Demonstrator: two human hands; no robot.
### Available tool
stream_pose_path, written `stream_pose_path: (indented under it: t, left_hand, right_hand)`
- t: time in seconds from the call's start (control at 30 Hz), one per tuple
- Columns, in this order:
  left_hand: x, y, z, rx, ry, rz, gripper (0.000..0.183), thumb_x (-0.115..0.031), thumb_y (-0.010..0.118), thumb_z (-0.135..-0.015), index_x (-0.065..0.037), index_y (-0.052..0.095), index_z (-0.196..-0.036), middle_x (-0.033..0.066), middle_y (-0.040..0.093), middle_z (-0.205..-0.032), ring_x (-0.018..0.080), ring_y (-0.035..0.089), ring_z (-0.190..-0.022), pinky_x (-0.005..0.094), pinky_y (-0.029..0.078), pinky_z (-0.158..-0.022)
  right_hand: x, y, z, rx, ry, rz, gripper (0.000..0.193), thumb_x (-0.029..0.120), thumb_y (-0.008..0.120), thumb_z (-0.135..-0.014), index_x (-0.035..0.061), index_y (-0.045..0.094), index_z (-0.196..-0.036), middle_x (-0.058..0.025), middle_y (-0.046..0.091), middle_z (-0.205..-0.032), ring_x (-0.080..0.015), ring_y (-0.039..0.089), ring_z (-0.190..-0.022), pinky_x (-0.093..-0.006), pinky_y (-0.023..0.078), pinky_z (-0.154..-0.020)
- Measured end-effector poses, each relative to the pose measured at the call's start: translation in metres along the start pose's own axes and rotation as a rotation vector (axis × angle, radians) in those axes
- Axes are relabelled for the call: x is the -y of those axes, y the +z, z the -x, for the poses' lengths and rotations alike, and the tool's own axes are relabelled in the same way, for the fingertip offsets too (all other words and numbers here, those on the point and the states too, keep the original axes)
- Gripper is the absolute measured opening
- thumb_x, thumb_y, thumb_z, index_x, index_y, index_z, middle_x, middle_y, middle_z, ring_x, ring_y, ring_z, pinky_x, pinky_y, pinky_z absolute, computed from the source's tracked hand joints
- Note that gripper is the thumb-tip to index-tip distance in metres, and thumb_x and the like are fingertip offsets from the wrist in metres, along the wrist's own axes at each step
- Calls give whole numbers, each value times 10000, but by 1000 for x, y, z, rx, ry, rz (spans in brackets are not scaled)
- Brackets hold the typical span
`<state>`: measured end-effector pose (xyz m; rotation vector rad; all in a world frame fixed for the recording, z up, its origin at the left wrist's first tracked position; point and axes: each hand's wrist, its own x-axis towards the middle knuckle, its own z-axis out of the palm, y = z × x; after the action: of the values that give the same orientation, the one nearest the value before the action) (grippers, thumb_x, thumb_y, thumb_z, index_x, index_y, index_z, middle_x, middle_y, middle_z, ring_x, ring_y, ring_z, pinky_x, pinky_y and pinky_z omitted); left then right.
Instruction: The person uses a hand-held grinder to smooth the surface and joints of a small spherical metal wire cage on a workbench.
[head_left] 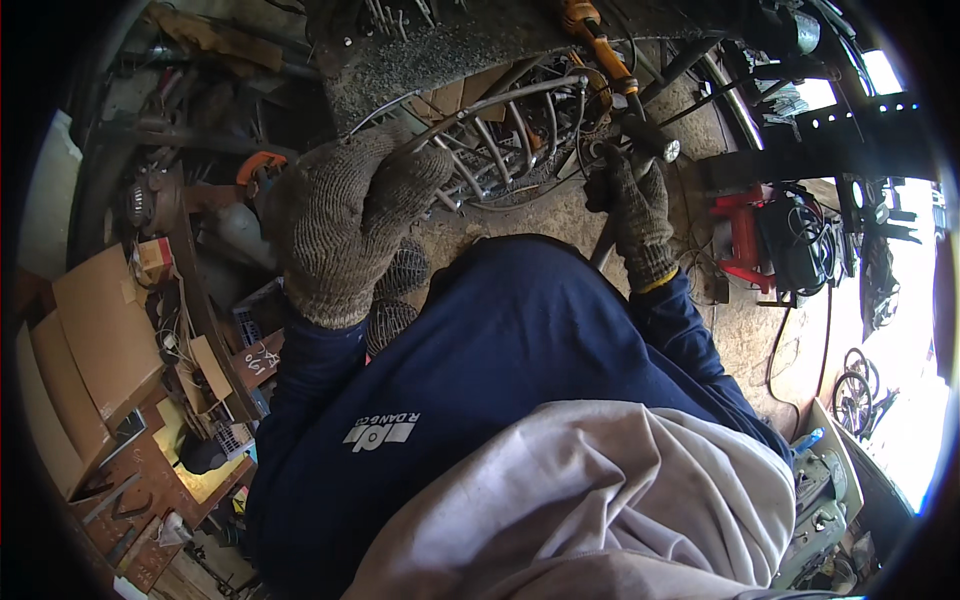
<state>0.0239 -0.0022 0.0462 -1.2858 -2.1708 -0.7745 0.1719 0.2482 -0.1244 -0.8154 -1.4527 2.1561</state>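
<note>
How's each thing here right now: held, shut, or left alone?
Left hand: gloved, closed on the metal frame
Metal frame: gripped at its left end
Right hand: gloved, closed around the hammer
Hammer: held near its head
Orange power tool: unheld; on or off unclear

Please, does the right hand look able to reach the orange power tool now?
Probably yes: the orange power tool is just beyond the right hand, though the hammer it seems to hold would likely need putting down first.
</note>
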Motion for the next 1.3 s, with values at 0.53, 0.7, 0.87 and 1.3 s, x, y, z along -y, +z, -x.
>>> stream_pose_path:
  t: [0.53,0.7,0.87,1.3]
  left_hand:
    - [51,-3,0,94,-105,60,329,-359,767,-819,-35,717,-850,87,690,-747,203,671,-650,306,518,-600]
    - [62,15,-1,-72,24,-34,348,-383,760,-823,-45,691,-770,73,650,-657,175,633,-575,291,485,-541]
    - [52,26,-15,35,-198,78,372,-422,730,-834,-81,651,-710,70,592,-593,196,577,-501,326,448,-483]
    - [42,54,-34,-63,-158,17,424,-457,703,-854,-99,597,-654,63,495,-534,200,499,-446,325,419,-438]
  right_hand:
    - [65,104,50,383,-466,166,518,258,552,-988,32,387,-1423,-109,544,-1291,-131,585,-868,-249,511,-719]
    - [57,97,42,374,-75,-337,483,215,510,-980,28,400,-1411,-139,527,-1322,-174,610,-1042,-267,552,-792]
    - [110,97,52,381,-440,-268,421,187,530,-954,-1,455,-1324,-135,580,-1129,-179,625,-908,-280,556,-672]
    - [144,67,33,456,-458,-101,451,246,498,-1002,2,444,-1377,-102,582,-1190,-88,552,-875,-222,469,-690]
